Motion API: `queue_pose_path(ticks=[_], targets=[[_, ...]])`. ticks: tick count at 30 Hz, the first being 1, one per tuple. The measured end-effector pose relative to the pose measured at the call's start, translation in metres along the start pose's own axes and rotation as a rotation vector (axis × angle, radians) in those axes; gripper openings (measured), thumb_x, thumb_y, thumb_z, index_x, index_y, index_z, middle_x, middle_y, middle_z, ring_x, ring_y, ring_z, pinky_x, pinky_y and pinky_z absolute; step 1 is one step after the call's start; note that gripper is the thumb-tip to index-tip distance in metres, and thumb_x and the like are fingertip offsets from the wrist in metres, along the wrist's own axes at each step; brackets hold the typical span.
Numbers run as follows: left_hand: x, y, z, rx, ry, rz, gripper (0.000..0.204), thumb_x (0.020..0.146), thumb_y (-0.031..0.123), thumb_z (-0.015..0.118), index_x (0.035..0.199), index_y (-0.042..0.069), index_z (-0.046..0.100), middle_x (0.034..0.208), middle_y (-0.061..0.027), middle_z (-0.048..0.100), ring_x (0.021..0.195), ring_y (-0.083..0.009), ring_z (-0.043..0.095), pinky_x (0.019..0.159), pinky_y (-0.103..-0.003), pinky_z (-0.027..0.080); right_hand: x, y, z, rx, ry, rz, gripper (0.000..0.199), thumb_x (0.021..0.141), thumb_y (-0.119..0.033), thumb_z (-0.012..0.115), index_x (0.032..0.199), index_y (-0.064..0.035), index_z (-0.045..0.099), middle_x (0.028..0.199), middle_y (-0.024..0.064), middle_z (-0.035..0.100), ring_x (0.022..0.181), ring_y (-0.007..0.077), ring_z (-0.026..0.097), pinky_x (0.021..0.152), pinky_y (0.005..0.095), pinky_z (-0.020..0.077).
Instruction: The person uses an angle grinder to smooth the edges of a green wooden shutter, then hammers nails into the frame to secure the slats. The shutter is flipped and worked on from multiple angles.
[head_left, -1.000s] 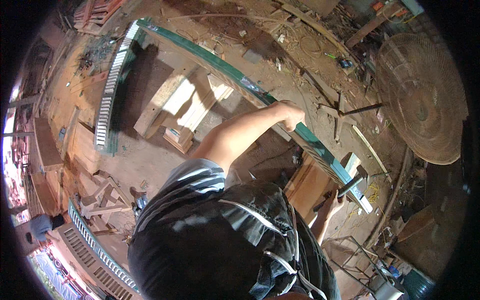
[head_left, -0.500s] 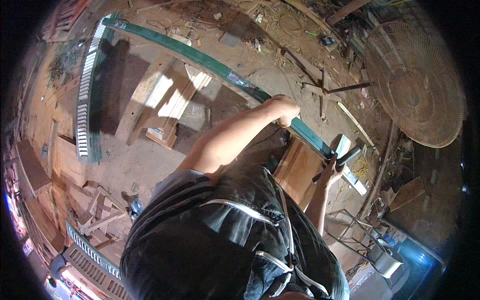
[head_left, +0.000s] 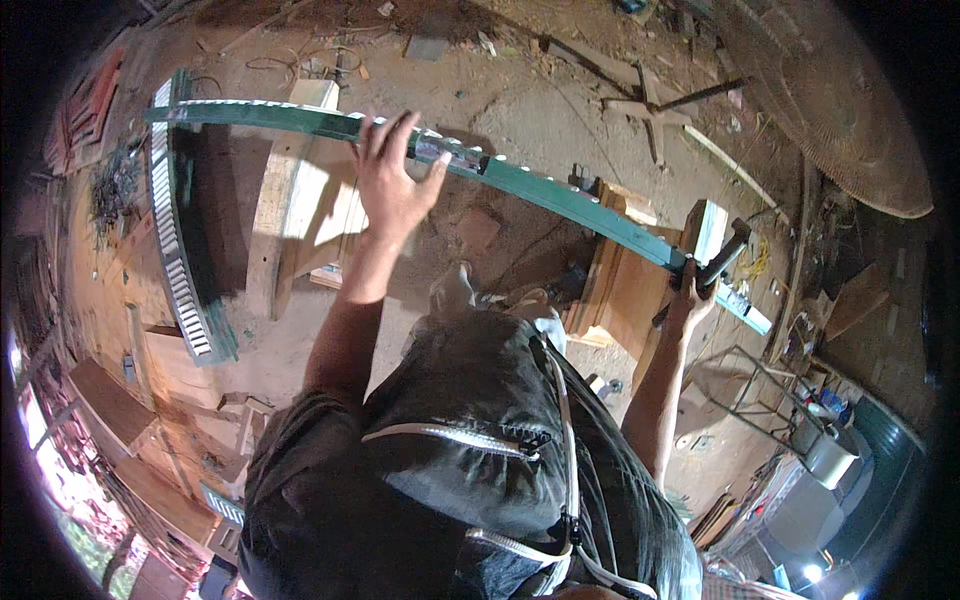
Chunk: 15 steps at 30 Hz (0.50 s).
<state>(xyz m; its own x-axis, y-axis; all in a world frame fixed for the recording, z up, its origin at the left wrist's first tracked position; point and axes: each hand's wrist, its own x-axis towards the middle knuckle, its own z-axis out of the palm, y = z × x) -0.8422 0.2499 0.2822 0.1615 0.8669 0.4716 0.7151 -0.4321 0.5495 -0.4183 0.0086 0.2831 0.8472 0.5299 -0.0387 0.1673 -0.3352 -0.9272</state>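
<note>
A long green wooden bar (head_left: 560, 203) runs across in front of me, with a row of pale notches or slats along its far edge. My left hand (head_left: 393, 190) is open, fingers spread, over the left part of this bar; whether it touches is hard to tell. Near the bar's right end, my right hand (head_left: 690, 300) is closed around a dark tool (head_left: 726, 258) that resembles a hammer, its grip partly hidden by the fingers. At the far left, the bar's end lies over a second green strip (head_left: 180, 250) with white slats.
Thick timber blocks (head_left: 275, 215) stand below the bar on the left, and a wooden stack (head_left: 618, 285) stands on the right. A big round fan (head_left: 850, 110) is at the far right. Scrap wood and cords litter the dirt floor (head_left: 500, 80).
My left hand has let go of the bar's middle, moved left and spread its fingers. The bar has turned, so its notched far edge shows. My right hand still holds the dark tool.
</note>
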Motion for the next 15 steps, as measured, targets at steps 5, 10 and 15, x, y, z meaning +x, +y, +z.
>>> queue_pose_path(ticks=[5,10,15], targets=[[0.007,-0.003,0.008,0.115,-0.284,0.07,0.082,0.078,0.059,0.083,0.148,0.023,0.058,0.153,-0.0036,0.054,0.152,-0.037,0.036,0.122,-0.074,0.008,-0.006,-0.003,0.001,-0.075,0.012,0.019,0.04,0.101,-0.032,0.074,0.124,-0.004,0.057,0.089,0.0036,0.064,0.075,0.0112,0.063,0.068,0.027,0.0482],[0.016,-0.003,0.016,0.077,-0.341,0.072,0.065,0.084,0.056,0.079,0.141,0.026,0.067,0.149,-0.0012,0.059,0.152,-0.0314,0.037,0.121,-0.072,-0.003,-0.001,-0.01,0.003,-0.119,0.007,0.024,0.041,0.099,-0.034,0.075,0.12,-0.0032,0.058,0.088,0.0037,0.066,0.075,0.0115,0.063,0.07,0.0268,0.0501],[0.019,-0.019,0.022,-0.212,-0.267,-0.044,0.043,0.096,0.037,0.071,0.137,0.025,0.068,0.14,-0.0026,0.066,0.138,-0.0264,0.053,0.124,-0.068,0.004,0.007,0.001,0.005,0.007,0.037,0.021,0.038,0.096,-0.027,0.079,0.119,-0.0045,0.059,0.088,0.0032,0.066,0.07,0.0111,0.063,0.065,0.0263,0.0517]])
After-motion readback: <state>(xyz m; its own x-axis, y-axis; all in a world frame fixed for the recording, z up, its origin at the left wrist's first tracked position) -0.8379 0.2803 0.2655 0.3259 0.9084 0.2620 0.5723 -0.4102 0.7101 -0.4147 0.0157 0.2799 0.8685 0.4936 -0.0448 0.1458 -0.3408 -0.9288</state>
